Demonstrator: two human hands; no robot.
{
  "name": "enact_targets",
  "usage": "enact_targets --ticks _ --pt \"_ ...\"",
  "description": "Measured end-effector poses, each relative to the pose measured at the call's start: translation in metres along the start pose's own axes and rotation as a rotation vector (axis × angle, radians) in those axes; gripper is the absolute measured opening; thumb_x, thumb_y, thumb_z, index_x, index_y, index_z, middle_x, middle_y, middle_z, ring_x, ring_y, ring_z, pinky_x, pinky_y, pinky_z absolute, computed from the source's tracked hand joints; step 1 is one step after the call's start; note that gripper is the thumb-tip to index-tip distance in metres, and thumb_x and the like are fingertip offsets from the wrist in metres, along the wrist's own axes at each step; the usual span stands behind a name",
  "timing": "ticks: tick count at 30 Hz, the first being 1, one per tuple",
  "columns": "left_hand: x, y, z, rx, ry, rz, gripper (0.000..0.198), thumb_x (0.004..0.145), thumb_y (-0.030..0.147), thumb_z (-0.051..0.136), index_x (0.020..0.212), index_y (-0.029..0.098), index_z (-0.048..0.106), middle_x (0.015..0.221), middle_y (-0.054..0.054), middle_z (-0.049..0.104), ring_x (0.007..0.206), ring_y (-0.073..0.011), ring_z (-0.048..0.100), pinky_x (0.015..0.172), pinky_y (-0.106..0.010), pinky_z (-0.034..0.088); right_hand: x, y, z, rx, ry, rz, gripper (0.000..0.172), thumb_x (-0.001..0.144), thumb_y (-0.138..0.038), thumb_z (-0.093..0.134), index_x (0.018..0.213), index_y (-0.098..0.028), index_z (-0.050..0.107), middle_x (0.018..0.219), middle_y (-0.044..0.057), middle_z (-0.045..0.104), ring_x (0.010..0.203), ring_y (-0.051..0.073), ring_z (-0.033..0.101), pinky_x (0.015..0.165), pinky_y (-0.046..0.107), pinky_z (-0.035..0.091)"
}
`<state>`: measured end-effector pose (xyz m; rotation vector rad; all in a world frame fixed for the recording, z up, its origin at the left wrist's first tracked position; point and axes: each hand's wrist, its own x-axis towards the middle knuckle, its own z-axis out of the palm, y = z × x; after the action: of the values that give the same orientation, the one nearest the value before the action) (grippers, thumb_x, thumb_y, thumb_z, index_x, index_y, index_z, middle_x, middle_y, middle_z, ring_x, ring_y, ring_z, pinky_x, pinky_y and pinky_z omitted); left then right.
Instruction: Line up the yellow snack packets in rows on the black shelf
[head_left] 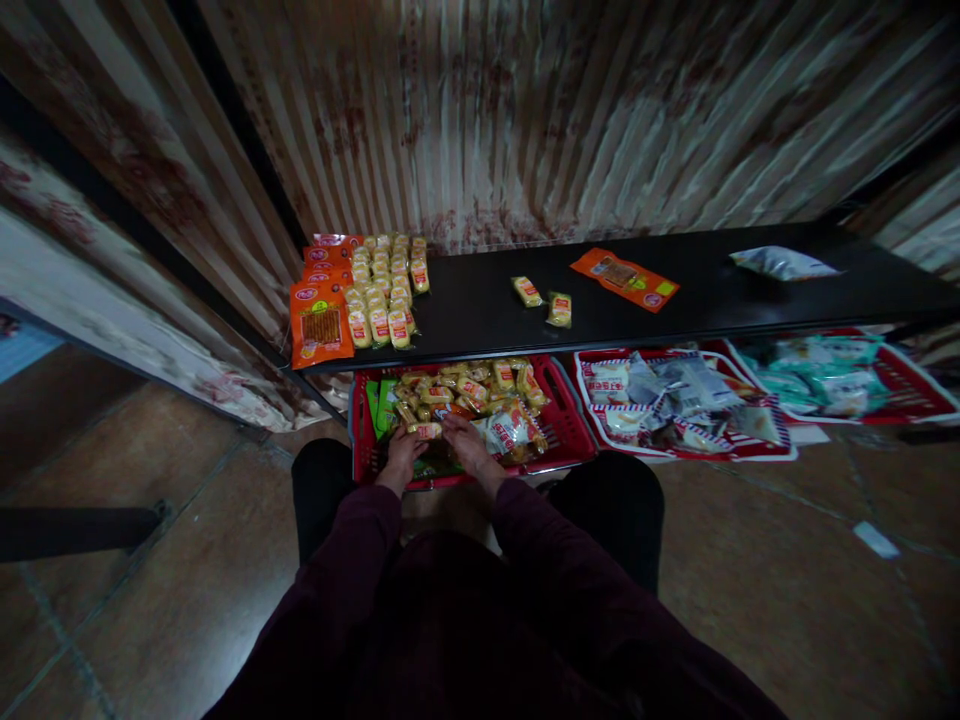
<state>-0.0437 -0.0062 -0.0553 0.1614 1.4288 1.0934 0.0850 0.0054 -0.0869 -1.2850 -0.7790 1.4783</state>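
Note:
Both of my hands are low inside a red shopping basket [571,425] full of small wrapped snacks. A small yellow-wrapped snack cake [425,431] lies crosswise between them. My left hand [403,457] has its curled fingers at the cake's left end. At the other end my right hand [466,446] has its fingers closed against it, partly hidden by the hand's back. Around them lie several more yellow-wrapped cakes [472,388], a green packet [385,407] and a white-and-red packet [512,430].
Above the basket runs a black shelf [472,300]. On its left stand rows of yellow cakes [379,290] beside orange packets [322,325]. Two loose cakes [527,291], an orange packet [626,278] and a silvery bag [784,263] lie farther right. More baskets [786,452] of packets stand rightward.

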Motion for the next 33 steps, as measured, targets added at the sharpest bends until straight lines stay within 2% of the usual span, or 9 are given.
enact_targets --ticks 5,11,15,20,24,28,30,33 --pt "-0.003 0.002 0.001 0.022 0.003 -0.060 0.018 0.070 0.008 0.065 0.083 0.016 0.055 0.074 -0.002 0.064 0.061 -0.0090 0.060 0.068 -0.025 0.052 0.001 -0.008 0.002 0.076 0.031 0.031 0.035 0.053 -0.021 0.065 0.088 -0.020 0.066 0.103 0.006 0.070 0.105 0.022 0.059 0.096 0.039 0.042" --pt "-0.007 0.004 0.000 0.057 -0.047 -0.073 0.018 0.069 0.008 0.067 0.080 0.015 0.056 0.076 -0.003 0.064 0.068 -0.0112 0.062 0.071 -0.028 0.054 0.000 -0.011 0.002 0.150 0.009 0.034 0.043 0.051 -0.021 0.063 0.094 -0.022 0.066 0.110 0.005 0.068 0.109 0.023 0.057 0.096 0.039 0.041" --pt "-0.012 0.005 0.001 0.102 -0.096 -0.052 0.015 0.067 0.012 0.070 0.074 0.014 0.057 0.075 -0.004 0.064 0.071 -0.0119 0.062 0.074 -0.028 0.053 0.000 -0.013 0.000 0.178 -0.011 0.053 0.046 0.051 -0.021 0.063 0.097 -0.022 0.065 0.114 0.007 0.066 0.106 0.024 0.059 0.088 0.037 0.046" --pt "-0.017 0.003 0.008 0.093 -0.137 -0.056 0.015 0.065 0.012 0.070 0.072 0.015 0.057 0.071 -0.003 0.064 0.065 -0.0109 0.061 0.069 -0.026 0.053 0.002 -0.020 -0.003 0.164 -0.016 0.038 0.051 0.052 -0.020 0.064 0.103 -0.022 0.064 0.109 0.008 0.068 0.096 0.022 0.061 0.077 0.032 0.047" --pt "-0.018 0.001 0.014 0.106 -0.167 -0.048 0.016 0.063 0.014 0.072 0.071 0.015 0.058 0.069 -0.003 0.064 0.062 -0.0101 0.060 0.065 -0.024 0.052 0.003 -0.020 -0.005 0.150 -0.014 0.031 0.055 0.053 -0.021 0.061 0.108 -0.020 0.062 0.095 0.005 0.070 0.074 0.016 0.061 0.067 0.029 0.047" --pt "-0.020 0.002 0.018 0.096 -0.170 -0.042 0.020 0.060 0.013 0.073 0.069 0.016 0.056 0.066 -0.001 0.062 0.058 -0.0091 0.058 0.064 -0.024 0.051 0.002 -0.019 -0.009 0.187 0.006 0.005 0.059 0.052 -0.025 0.065 0.111 -0.018 0.059 0.074 0.000 0.067 0.058 0.012 0.054 0.060 0.026 0.045" --pt "-0.021 0.002 0.020 0.067 -0.175 -0.041 0.022 0.059 0.012 0.074 0.069 0.016 0.055 0.063 -0.001 0.062 0.058 -0.0093 0.058 0.064 -0.024 0.050 0.001 -0.020 -0.009 0.212 0.030 -0.007 0.061 0.052 -0.026 0.067 0.112 -0.019 0.058 0.070 -0.002 0.065 0.056 0.011 0.052 0.058 0.025 0.044" --pt "-0.024 0.001 0.026 0.018 -0.179 -0.044 0.024 0.057 0.010 0.073 0.069 0.016 0.054 0.061 0.000 0.061 0.059 -0.0095 0.058 0.064 -0.023 0.049 0.000 -0.021 -0.005 0.230 0.051 -0.045 0.062 0.053 -0.030 0.069 0.113 -0.022 0.055 0.076 -0.002 0.066 0.061 0.012 0.055 0.061 0.026 0.045"
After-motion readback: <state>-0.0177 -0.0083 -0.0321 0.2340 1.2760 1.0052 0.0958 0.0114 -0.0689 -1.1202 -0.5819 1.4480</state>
